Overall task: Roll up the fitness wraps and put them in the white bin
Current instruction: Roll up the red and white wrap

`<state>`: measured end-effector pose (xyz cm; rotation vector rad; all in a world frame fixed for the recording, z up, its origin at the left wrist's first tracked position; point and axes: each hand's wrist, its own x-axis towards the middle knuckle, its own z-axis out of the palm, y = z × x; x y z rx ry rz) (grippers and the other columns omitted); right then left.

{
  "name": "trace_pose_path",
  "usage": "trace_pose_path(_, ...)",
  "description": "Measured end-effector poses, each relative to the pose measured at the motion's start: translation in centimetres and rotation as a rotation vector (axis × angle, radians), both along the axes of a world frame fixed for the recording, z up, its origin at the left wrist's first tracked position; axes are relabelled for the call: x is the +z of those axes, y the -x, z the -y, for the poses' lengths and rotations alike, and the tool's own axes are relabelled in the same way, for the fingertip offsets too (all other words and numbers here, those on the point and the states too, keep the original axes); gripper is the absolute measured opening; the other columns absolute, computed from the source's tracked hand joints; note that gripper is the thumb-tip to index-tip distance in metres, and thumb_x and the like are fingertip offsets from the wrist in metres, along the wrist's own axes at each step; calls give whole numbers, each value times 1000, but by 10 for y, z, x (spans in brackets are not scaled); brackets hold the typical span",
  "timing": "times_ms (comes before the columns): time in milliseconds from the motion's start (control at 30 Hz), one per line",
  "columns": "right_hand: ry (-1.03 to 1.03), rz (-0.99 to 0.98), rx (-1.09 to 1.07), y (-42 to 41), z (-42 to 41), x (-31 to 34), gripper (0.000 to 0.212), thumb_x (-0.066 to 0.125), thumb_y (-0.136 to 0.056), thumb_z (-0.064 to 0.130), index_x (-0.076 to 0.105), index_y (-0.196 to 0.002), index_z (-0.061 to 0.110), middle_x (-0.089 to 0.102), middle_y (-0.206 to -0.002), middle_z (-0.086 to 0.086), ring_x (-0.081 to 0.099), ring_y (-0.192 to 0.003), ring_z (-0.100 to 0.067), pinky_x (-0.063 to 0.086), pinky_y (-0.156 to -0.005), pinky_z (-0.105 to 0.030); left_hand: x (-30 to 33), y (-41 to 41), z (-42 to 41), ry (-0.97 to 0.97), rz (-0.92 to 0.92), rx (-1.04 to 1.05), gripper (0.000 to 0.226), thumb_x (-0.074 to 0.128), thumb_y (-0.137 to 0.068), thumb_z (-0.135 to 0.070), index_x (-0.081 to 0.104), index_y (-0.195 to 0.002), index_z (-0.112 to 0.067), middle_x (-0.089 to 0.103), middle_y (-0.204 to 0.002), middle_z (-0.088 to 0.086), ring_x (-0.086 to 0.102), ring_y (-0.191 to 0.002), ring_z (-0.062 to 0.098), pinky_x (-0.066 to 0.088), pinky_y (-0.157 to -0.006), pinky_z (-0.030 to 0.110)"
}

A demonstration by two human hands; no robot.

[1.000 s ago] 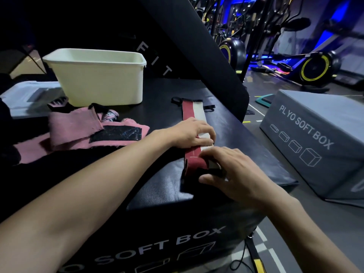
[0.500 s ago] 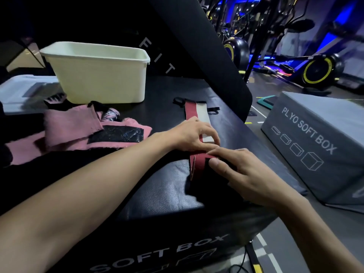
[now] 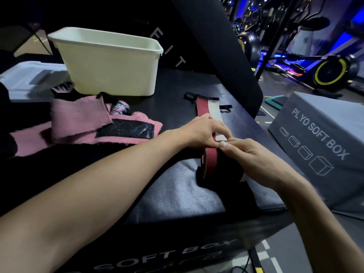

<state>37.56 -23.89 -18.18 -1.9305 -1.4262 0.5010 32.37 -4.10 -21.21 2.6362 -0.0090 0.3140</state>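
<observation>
The left hand [image 3: 204,131] and the right hand [image 3: 254,160] meet on the red-and-white wrap [image 3: 209,113], fingers curled and pinching its partly rolled near end. The rest of the wrap lies flat on the black soft box [image 3: 177,194]. Pink wraps [image 3: 78,125] lie left; the white bin [image 3: 110,62] stands behind them.
</observation>
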Motion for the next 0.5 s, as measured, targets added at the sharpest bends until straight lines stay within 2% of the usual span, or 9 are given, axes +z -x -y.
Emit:
trace_pose_path(67,-9,-29,-21,-2,-4,-2,49,50,-100,48,66,-83,5,55,-75,-10,55,-63,-18,51,-59,-50,0,-1,0,3,-10,20,32,72,-89,-28,73,-120,-37,64,-130,-24,37,-111,10,31,-99,28)
trace_pose_path(100,-29,-18,-21,-3,-7,-3,46,52,-101,46,68,-88,5,56,-73,-10,56,-65,-16,51,-61,-48,0,-2,0,14,-13,23,33,70,-89,-27,73,-120,-36,66,-128,-23,38,-111,11,33,-101,29)
trace_pose_path(200,-120,13,-15,-2,-12,-4,21,57,-98,36,69,-99,20,61,-74,8,54,-69,-3,44,-66,-29,-1,-3,-1,10,-16,37,22,69,-90,-28,75,-112,-28,70,-114,-17,40,-113,11,40,-102,34)
trace_pose_path(300,-152,61,-74,2,-15,-5,9,62,-96,36,66,-94,28,63,-88,5,58,-73,-3,44,-75,-24,0,-2,-2,17,-18,60,7,72,-91,-31,70,-95,-26,63,-91,-21,39,-112,10,39,-97,32)
trace_pose_path(367,-176,159,-126,6,-16,-2,6,66,-95,30,66,-90,28,63,-92,4,59,-75,-2,44,-75,-21,0,-2,-2,23,-14,69,16,72,-91,-29,61,-80,-32,57,-81,-23,40,-114,10,39,-99,34)
trace_pose_path(433,-224,230,-172,9,-16,1,9,71,-92,31,68,-85,25,67,-81,5,61,-71,-5,45,-70,-24,0,0,-2,31,-12,45,15,72,-89,-24,61,-82,-31,60,-86,-22,40,-115,11,40,-101,35)
trace_pose_path(500,-293,280,-223,12,-13,0,15,76,-88,34,70,-80,23,70,-72,6,65,-68,-7,52,-68,-32,3,3,-1,35,-16,4,10,74,-89,-24,73,-98,-27,65,-106,-21,42,-120,15,39,-104,34)
